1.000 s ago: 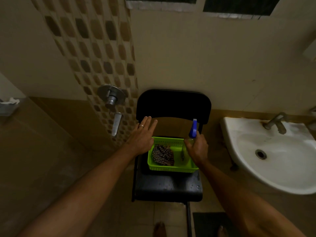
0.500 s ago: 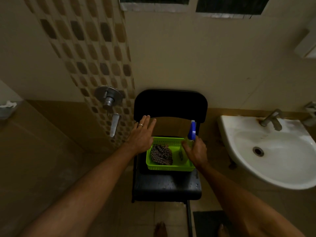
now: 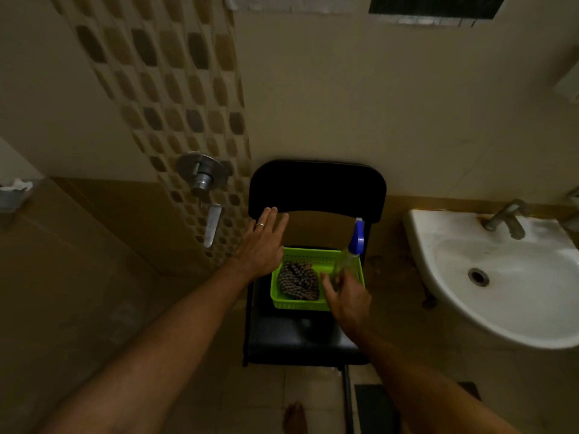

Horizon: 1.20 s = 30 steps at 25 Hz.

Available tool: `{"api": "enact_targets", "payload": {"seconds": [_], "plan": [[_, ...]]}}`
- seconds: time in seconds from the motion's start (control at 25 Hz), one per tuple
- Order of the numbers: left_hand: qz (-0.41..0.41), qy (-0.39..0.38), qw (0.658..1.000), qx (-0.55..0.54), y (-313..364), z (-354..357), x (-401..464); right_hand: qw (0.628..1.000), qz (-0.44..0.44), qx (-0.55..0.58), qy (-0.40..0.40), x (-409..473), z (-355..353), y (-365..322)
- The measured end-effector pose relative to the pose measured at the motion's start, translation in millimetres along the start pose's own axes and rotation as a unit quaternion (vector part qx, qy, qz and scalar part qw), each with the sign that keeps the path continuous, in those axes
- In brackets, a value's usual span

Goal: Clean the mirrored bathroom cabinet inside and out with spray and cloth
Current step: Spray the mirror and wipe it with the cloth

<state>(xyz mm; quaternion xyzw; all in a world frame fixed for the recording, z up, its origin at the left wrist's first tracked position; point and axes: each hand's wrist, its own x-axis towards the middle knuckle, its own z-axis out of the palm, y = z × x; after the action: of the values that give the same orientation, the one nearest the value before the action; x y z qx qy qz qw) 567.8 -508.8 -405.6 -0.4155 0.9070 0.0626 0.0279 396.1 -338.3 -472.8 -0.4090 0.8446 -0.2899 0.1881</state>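
A lime-green basket [image 3: 294,303] sits on the seat of a black folding chair [image 3: 316,186]. A dark checked cloth [image 3: 297,281] lies bunched in its left half. A clear spray bottle with a blue head [image 3: 358,238] stands upright in its right half. My right hand [image 3: 347,300] is just in front of the bottle's base, thumb out and fingers loose and blurred, no longer wrapped round it. My left hand [image 3: 263,245] hovers flat with straight fingers over the basket's left rim. A pale corner at the upper right edge [image 3: 568,84] may be the cabinet.
A white washbasin [image 3: 495,308] with a metal tap [image 3: 506,217] is to the right of the chair. A shower valve [image 3: 202,173] and spout are on the mosaic wall to the left. A dark mat [image 3: 374,408] lies on the tiled floor by my feet.
My right hand has slid down off the spray bottle, which now stands free in the basket. The left hand has stayed flat over the basket's left side.
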Motion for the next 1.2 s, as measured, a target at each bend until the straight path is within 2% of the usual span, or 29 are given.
{"api": "enact_targets", "payload": {"seconds": [0.08,0.16,0.28,0.4,0.56,0.68,0.8,0.88,0.96,1.04,1.12,1.2], "plan": [[-0.002,-0.007,1.000,-0.001,-0.6,4.4,-0.2,0.994,-0.088,-0.021,-0.066,5.9,15.1,-7.1],[-0.003,-0.012,1.000,-0.008,-1.4,9.4,-1.5,0.975,-0.155,-0.090,-0.133,22.7,26.3,-19.1],[-0.005,-0.014,1.000,-0.016,-4.7,18.7,-3.9,0.930,-0.196,-0.212,-0.228,54.6,43.3,-40.5],[-0.014,-0.026,0.999,-0.018,-11.4,31.5,-6.6,0.879,-0.209,-0.317,-0.287,69.1,69.8,-46.0],[-0.023,-0.046,0.998,-0.024,-21.4,46.0,-11.5,0.837,-0.177,-0.403,-0.326,70.9,97.3,-42.7],[-0.032,-0.051,0.998,-0.027,-24.1,52.4,-17.5,0.836,-0.192,-0.413,-0.305,74.2,105.0,-43.4],[-0.039,-0.053,0.997,-0.036,-24.8,51.0,-19.7,0.901,-0.126,-0.285,-0.303,76.9,95.9,-37.3],[-0.040,-0.051,0.997,-0.043,-25.0,47.1,-18.0,0.949,-0.069,-0.163,-0.259,78.4,84.1,-36.6],[-0.040,-0.048,0.997,-0.047,-23.4,41.4,-15.4,0.979,0.002,-0.035,-0.202,78.0,72.6,-40.5],[-0.035,-0.048,0.996,-0.067,-19.8,32.9,-13.7,0.975,0.094,0.096,-0.175,72.9,59.1,-49.8],[-0.033,-0.060,0.990,-0.122,-17.9,23.8,-12.6,0.944,0.160,0.232,-0.170,63.9,48.7,-61.1],[-0.052,-0.083,0.965,-0.245,-17.3,10.8,-11.8,0.912,0.192,0.321,-0.172,54.9,38.1,-72.2]]}}
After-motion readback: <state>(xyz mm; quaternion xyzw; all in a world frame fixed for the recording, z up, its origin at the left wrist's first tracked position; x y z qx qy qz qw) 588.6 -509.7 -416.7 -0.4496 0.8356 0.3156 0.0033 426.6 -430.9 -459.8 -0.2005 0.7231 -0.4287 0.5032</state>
